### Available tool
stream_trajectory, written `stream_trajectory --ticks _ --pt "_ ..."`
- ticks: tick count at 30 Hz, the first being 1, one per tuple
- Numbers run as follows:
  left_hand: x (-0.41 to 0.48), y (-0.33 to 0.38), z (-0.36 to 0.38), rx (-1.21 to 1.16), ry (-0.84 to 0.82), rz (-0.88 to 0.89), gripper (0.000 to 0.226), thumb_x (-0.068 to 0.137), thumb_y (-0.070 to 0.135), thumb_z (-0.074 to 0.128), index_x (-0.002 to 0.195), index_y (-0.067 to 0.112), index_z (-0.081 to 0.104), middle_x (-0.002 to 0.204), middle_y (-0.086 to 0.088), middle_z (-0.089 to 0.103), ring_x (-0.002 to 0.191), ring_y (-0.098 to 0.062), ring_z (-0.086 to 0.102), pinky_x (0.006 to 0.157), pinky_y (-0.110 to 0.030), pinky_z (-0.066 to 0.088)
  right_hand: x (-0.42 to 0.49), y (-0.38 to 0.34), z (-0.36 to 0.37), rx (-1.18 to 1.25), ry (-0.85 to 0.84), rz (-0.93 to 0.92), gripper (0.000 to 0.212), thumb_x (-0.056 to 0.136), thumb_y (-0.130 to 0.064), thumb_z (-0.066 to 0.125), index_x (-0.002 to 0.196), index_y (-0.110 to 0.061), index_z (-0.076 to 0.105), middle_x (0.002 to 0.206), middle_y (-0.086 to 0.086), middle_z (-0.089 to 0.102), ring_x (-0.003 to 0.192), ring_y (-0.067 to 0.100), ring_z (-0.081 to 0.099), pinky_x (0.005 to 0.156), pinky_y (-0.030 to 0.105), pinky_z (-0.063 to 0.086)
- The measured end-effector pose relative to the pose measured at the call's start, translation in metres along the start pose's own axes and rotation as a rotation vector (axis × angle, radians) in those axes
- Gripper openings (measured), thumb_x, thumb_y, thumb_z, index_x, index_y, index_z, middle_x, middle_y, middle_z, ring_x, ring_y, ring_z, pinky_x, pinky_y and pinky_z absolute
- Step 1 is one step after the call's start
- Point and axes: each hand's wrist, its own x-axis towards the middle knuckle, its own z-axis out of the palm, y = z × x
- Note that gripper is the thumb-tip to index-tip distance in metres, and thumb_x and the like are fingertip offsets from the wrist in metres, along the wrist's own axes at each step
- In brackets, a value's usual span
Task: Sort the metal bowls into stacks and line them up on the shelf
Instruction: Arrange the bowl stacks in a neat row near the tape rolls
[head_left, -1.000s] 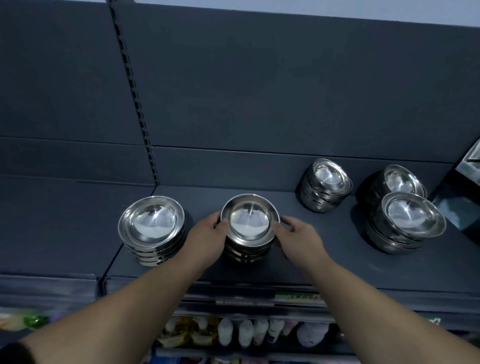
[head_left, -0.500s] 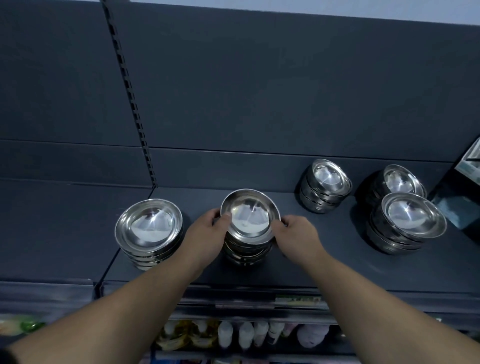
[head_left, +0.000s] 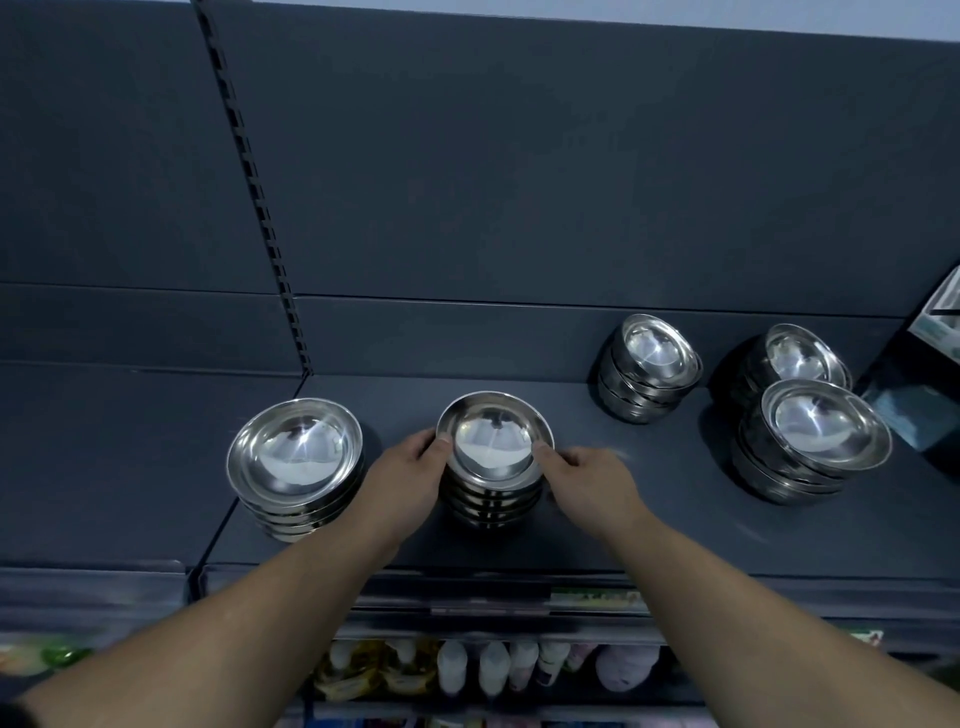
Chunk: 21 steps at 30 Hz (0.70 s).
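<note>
On the dark shelf (head_left: 597, 525) a middle stack of metal bowls (head_left: 493, 467) stands between the person's two hands, near the front edge. The left hand (head_left: 408, 475) curls around the stack's left side, its thumb resting on the rim of the top bowl and its fingers closed in against the bowls beneath. The right hand (head_left: 589, 486) presses against the right side in the same way, thumb tip touching the rim, the other fingers bent and partly hidden behind the hand. Both hands are thus partly closed on the stack, one on each side, with the stack sitting upright on the shelf surface. Just beside the left hand, to its left, stands a wider stack of bowls (head_left: 296, 467) close to the shelf's left end. Well apart to the right, nearer the back panel (head_left: 571, 182), sits a smaller stack (head_left: 647, 371), tilted in the wide-angle view. Farther right two more stacks stand close together, a back one (head_left: 795, 364) and a front one (head_left: 810, 441). Below the shelf's front edge, bottles (head_left: 493, 667) and packets show blurred on a lower level.
</note>
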Motion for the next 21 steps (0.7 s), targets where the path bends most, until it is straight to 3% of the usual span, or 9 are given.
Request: stream_trajectory --ticks 6,8,11,18,21 --pt "0.005 -0.009 0.001 -0.032 -0.024 -0.043 0.048 0.088 0.060 0.045 0.123 0.031 0.061 0.119 0.009 0.066 0.112 -0.014 0.060 0.105 -0.042 0.044 0.001 -0.004 -0.002 0.002 0.046 -0.012 0.048 0.092 -0.051 0.053 0.058 -0.017 0.060 0.070 0.000 0.069 0.081 0.022 0.069 0.075 0.029 0.050" --pt "0.003 -0.008 0.003 -0.035 -0.023 -0.019 0.043 0.093 0.057 0.043 0.127 0.035 0.058 0.122 0.011 0.064 0.115 -0.013 0.058 0.107 -0.041 0.042 0.001 -0.002 0.000 0.016 0.030 -0.011 0.041 0.092 -0.050 0.053 0.068 -0.019 0.066 0.077 0.001 0.072 0.084 0.022 0.069 0.081 0.032 0.054" --pt "0.001 -0.003 0.005 -0.008 0.012 0.039 0.041 0.098 0.049 0.038 0.136 0.037 0.050 0.133 0.011 0.058 0.124 -0.012 0.051 0.111 -0.036 0.036 0.003 0.003 0.004 0.057 0.031 -0.027 0.033 0.090 -0.050 0.053 0.100 -0.024 0.071 0.094 0.000 0.073 0.094 0.024 0.069 0.089 0.043 0.055" --pt "-0.001 0.000 0.004 0.025 0.052 0.083 0.040 0.101 0.037 0.037 0.139 0.029 0.049 0.138 0.008 0.054 0.128 -0.009 0.046 0.110 -0.029 0.032 0.003 0.010 0.006 0.092 0.024 -0.003 0.033 0.087 -0.054 0.053 0.094 -0.028 0.071 0.091 -0.003 0.072 0.094 0.023 0.069 0.087 0.045 0.056" --pt "0.000 -0.001 0.004 0.021 0.061 0.077 0.042 0.101 0.036 0.037 0.140 0.027 0.048 0.140 0.006 0.053 0.129 -0.011 0.046 0.112 -0.031 0.032 0.001 0.009 0.005 0.089 0.023 -0.015 0.038 0.088 -0.054 0.053 0.113 -0.030 0.067 0.104 -0.003 0.072 0.103 0.023 0.066 0.095 0.042 0.053"
